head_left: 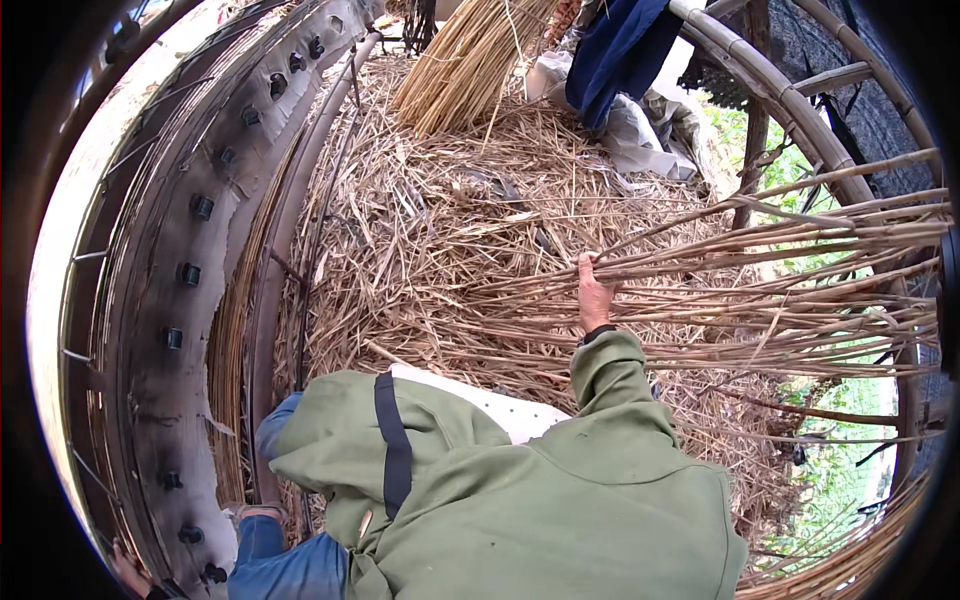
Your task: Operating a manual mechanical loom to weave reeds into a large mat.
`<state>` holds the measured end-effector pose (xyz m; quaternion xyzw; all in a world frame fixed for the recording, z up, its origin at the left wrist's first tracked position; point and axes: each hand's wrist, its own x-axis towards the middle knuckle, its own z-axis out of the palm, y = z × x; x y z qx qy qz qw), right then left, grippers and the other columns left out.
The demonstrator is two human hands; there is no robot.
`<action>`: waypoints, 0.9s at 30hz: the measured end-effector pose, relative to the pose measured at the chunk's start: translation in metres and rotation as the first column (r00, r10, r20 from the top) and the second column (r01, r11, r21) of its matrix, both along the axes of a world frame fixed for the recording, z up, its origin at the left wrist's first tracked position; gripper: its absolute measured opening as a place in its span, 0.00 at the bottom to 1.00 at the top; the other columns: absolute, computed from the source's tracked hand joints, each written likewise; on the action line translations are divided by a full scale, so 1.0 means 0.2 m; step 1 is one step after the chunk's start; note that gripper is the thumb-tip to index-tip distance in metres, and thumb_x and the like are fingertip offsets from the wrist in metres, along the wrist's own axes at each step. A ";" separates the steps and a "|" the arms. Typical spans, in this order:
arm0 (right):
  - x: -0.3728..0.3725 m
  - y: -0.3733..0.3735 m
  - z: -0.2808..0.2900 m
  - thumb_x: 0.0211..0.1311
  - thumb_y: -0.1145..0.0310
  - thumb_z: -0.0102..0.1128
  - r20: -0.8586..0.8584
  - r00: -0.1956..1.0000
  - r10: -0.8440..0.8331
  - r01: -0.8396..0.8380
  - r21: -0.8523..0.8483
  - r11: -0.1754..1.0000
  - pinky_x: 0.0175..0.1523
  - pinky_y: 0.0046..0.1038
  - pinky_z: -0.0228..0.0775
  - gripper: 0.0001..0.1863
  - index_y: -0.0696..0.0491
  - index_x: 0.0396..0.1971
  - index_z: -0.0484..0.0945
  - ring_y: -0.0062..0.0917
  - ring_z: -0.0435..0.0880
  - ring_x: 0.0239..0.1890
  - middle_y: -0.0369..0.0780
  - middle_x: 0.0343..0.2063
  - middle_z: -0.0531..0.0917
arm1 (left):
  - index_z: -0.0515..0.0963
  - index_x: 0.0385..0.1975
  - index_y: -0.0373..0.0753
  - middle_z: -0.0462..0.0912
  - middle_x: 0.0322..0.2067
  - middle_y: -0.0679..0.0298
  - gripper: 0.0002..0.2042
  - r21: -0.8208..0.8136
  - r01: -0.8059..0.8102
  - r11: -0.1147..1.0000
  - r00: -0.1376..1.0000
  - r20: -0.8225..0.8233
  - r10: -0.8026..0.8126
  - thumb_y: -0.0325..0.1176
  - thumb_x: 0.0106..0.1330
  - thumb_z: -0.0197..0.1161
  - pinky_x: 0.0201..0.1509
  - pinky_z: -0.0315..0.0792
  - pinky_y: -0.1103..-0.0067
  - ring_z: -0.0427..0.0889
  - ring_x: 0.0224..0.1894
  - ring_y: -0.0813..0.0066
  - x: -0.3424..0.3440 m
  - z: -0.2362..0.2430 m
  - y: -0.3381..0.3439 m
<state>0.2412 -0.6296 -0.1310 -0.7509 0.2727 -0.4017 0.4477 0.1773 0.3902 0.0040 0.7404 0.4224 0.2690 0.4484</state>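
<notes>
My right hand, in a green sleeve with a dark cuff, is closed around part of a spread of long, thin brown reed stalks. Its thumb shows on top; the other fingers are mostly hidden. The stalks fan out to the right rim. At the lower left rim, small and partly cut off, my left hand lies by the end of a long dark beam frame. Its fingers look stretched out, with nothing visible in them.
Loose straw and broken stalks cover the ground. A thick tied reed bundle stands at the far side, beside dark blue cloth and pale plastic sheeting. Curved bamboo poles frame the right. More stalks lie lower right.
</notes>
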 end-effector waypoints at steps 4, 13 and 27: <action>0.11 0.09 0.03 0.60 0.66 0.58 -0.062 0.984 0.165 -0.152 0.171 0.973 0.35 0.23 0.64 0.10 0.57 0.29 0.74 0.16 0.71 0.27 0.33 0.22 0.76 | 0.74 0.41 0.37 0.64 0.14 0.70 0.12 -0.012 -0.036 0.999 0.997 0.063 0.037 0.36 0.61 0.58 0.13 0.56 0.83 0.64 0.13 0.83 -0.01 -0.02 -0.03; 0.33 0.23 0.50 0.61 0.66 0.58 0.234 0.933 0.272 -0.292 0.054 0.955 0.25 0.16 0.59 0.09 0.53 0.26 0.68 0.13 0.67 0.19 0.31 0.16 0.69 | 0.65 0.54 0.36 0.68 0.14 0.72 0.21 0.039 -0.178 0.983 0.979 0.113 0.173 0.34 0.62 0.56 0.11 0.51 0.85 0.58 0.09 0.87 0.04 0.04 -0.21; 0.88 0.49 0.00 0.62 0.57 0.54 -0.144 0.874 0.464 -0.449 0.123 0.885 0.34 0.26 0.68 0.24 0.63 0.48 0.70 0.24 0.74 0.30 0.43 0.36 0.78 | 0.51 0.59 0.30 0.79 0.24 0.59 0.34 -0.017 -0.105 0.994 0.939 0.326 0.105 0.25 0.49 0.54 0.11 0.65 0.80 0.71 0.13 0.77 0.00 0.14 -0.52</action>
